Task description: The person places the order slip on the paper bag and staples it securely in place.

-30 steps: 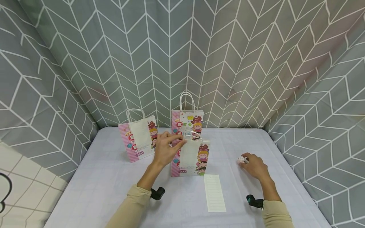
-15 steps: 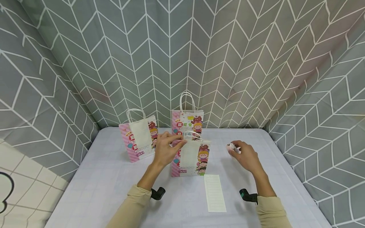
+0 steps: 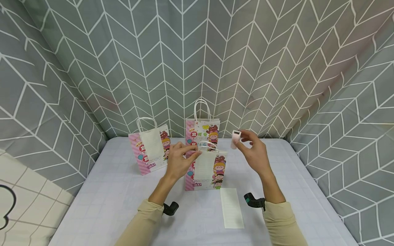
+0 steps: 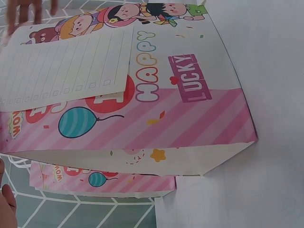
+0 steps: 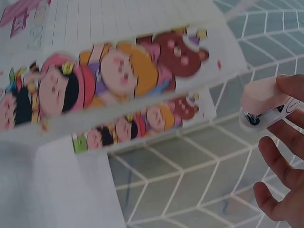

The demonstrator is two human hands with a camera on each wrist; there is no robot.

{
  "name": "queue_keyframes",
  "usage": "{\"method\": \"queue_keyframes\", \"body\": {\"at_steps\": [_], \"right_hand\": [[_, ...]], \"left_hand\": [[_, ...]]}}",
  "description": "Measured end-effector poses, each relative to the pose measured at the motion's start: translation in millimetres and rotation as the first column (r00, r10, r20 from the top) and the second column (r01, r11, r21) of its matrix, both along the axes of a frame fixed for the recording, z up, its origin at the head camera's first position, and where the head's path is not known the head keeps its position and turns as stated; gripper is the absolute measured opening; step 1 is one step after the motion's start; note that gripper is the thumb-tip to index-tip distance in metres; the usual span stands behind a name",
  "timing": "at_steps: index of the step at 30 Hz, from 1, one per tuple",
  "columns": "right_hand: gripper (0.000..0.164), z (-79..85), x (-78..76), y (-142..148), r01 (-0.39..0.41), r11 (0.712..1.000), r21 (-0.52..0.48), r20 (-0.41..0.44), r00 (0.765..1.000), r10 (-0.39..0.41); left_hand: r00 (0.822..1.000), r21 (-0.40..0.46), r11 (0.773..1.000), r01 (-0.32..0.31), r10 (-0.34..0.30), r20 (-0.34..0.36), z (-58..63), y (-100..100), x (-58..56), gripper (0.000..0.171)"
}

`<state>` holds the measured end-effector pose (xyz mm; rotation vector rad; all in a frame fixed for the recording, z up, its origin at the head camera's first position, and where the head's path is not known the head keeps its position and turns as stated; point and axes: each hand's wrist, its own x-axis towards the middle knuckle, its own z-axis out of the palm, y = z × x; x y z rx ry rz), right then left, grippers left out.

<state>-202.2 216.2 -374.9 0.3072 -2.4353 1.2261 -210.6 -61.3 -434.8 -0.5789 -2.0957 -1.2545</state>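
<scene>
In the head view, my left hand [image 3: 181,159] pinches the top edge of the front paper gift bag [image 3: 219,171], at the upper left corner of a lined paper sheet [image 3: 204,167]. The sheet lies against the bag's front, below its white twisted handle. The left wrist view shows the sheet's ruled lines and small boxes over the pink-striped print. My right hand [image 3: 257,153] holds a small pink-and-white mini stapler [image 3: 235,140] up, right of the bag's top. In the right wrist view, the stapler [image 5: 263,97] is between thumb and fingers, its front end towards the bag and apart from it.
Directly behind stands a second gift bag [image 3: 212,128]. To the left is another gift bag [image 3: 138,152] with a pale sheet on its front. A loose lined sheet [image 3: 232,208] lies on the white-covered table [image 3: 123,205], which ends at a grey patterned curtain [image 3: 246,85].
My right hand has lifted the stapler and carried it left and away from me, from the right of the table towards the front bag's top. The left hand and the bags have stayed put.
</scene>
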Motion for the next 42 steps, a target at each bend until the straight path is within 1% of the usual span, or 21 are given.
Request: {"method": "queue_keyframes", "body": {"at_steps": [4,10,17,23,29,30,32,36,37,42], "right_hand": [[0.047,6.4,0.6,-20.2,-0.076,0.997,-0.025,0.006,0.997,0.076],[0.044,8.6,1.7,-43.0,-0.161,0.986,-0.049,0.025,0.987,0.162],[0.040,8.3,3.5,-54.8,-0.241,0.967,-0.079,-0.008,0.971,0.241],[0.041,8.2,5.8,-62.7,-0.297,0.949,-0.105,0.042,0.952,0.302],[0.045,10.3,8.9,-68.4,-0.333,0.937,-0.102,0.080,0.936,0.341],[0.045,14.4,12.2,-69.6,-0.336,0.937,-0.096,0.089,0.935,0.344],[0.046,15.2,12.8,-69.7,-0.335,0.939,-0.080,0.101,0.934,0.342],[0.049,15.0,13.3,-68.3,-0.345,0.935,-0.077,0.106,0.930,0.352],[0.049,11.5,10.7,-67.0,-0.347,0.935,-0.077,0.099,0.930,0.353],[0.045,10.3,10.3,-65.9,-0.368,0.927,-0.066,0.079,0.925,0.373]], "left_hand": [[1.000,-0.007,1.000,-0.006,0.006,-0.004,0.3,0.3,0.2,0.018],[1.000,-0.014,1.000,-0.015,0.015,-0.014,1.2,1.4,0.6,0.018],[0.998,-0.024,0.999,-0.032,0.030,-0.048,0.5,2.2,-0.4,0.017],[0.998,-0.033,0.998,-0.047,0.045,-0.047,1.0,1.9,-0.2,0.020],[0.997,-0.045,0.997,-0.056,0.054,-0.048,1.0,2.0,-0.9,0.021],[0.997,-0.045,0.997,-0.057,0.054,-0.050,1.0,2.1,-1.0,0.021],[0.997,-0.046,0.997,-0.058,0.055,-0.054,0.9,2.3,-1.3,0.020],[0.997,-0.048,0.997,-0.062,0.059,-0.058,1.0,2.7,-1.9,0.021],[0.997,-0.048,0.997,-0.062,0.059,-0.058,1.1,2.7,-1.9,0.021],[0.997,-0.047,0.997,-0.063,0.060,-0.057,1.1,2.8,-0.9,0.020]]}}
